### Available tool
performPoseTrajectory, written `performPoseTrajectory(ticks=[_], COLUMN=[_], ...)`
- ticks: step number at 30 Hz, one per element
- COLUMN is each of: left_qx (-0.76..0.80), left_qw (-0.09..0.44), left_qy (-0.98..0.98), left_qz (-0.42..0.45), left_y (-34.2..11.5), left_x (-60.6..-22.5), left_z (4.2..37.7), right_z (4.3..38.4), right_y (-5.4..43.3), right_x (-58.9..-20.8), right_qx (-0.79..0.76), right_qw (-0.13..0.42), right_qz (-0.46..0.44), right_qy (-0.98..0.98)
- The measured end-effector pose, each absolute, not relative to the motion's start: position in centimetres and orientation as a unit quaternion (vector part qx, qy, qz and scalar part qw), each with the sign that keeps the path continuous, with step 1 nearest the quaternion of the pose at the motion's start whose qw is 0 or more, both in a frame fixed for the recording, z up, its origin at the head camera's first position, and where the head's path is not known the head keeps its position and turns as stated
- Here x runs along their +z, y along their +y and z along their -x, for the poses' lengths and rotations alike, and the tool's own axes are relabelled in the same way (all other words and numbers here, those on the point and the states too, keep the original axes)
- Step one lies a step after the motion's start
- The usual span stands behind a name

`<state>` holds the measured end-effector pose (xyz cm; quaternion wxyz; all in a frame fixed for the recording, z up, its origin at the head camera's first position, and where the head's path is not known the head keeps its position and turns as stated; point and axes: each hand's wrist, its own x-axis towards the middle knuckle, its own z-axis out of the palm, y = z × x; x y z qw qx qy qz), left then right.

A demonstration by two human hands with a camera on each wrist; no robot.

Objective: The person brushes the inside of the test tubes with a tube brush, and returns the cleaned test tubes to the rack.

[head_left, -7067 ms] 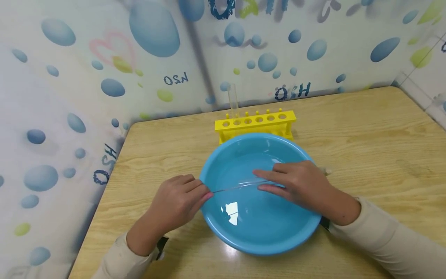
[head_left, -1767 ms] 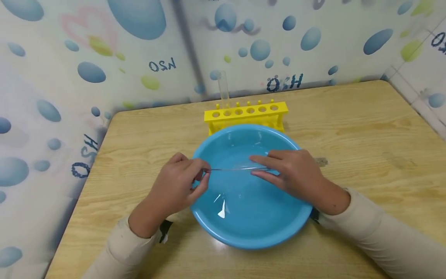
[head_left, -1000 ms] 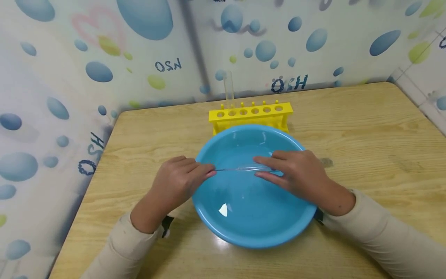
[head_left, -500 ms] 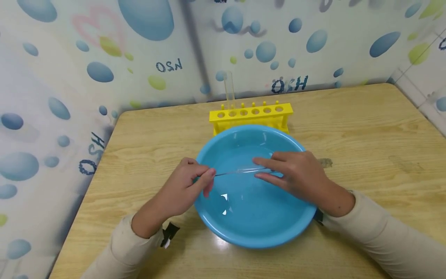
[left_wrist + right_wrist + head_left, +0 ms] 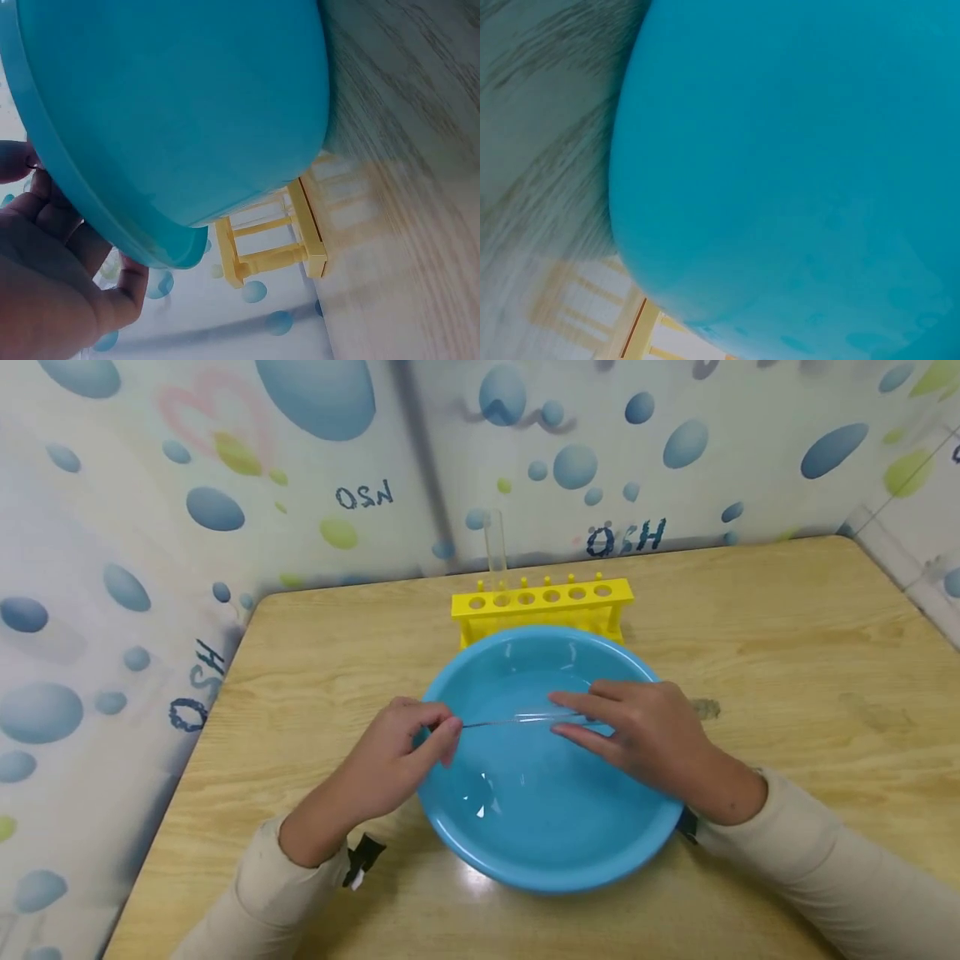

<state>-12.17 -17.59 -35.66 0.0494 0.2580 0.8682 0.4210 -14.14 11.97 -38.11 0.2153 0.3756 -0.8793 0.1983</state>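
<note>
Over the blue basin [image 5: 555, 878], my right hand [image 5: 651, 731] holds a clear test tube [image 5: 532, 717] lying sideways, its mouth toward the left. My left hand [image 5: 393, 756] pinches the thin wire handle of what looks like a test tube brush [image 5: 486, 724], thumb against curled fingers. The wire runs into the tube; the bristles are hidden. In the left wrist view, thumb and fingers of the left hand [image 5: 56, 270] meet on the wire just beyond the basin rim [image 5: 56, 157]. The right wrist view shows only the basin's outer wall [image 5: 780, 150], with the hand out of sight.
A yellow test tube rack [image 5: 542, 602] stands behind the basin with one clear test tube [image 5: 495, 547] upright in it. Bright reflections show on the water [image 5: 480, 810] in the basin. The wooden table [image 5: 787, 635] meets a patterned wall [image 5: 600, 410] at the back.
My left hand has rolled over, its thumb now uppermost, and has risen slightly with the wire since half a second ago. My right hand and the test tube stay nearly in place.
</note>
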Motion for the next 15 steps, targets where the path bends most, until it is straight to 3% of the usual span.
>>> performPoseTrajectory(ticks=[4, 7, 15], left_qx=[0.422, 0.404, 0.325], left_qw=[0.068, 0.047, -0.168], left_qy=[0.872, 0.882, 0.862], left_qz=[-0.238, -0.239, -0.35], left_y=[-17.64, -17.73, -18.15], left_x=[-35.35, -35.41, -35.86], left_z=[12.31, 12.33, 12.58], right_z=[14.22, 14.1, 14.01], right_y=[11.98, 12.01, 11.95], right_x=[-38.21, -38.28, -38.08], right_qx=[0.197, 0.195, 0.188], right_qw=[0.214, 0.204, 0.191], right_qz=[-0.383, -0.386, -0.382], right_qy=[-0.877, -0.878, -0.884])
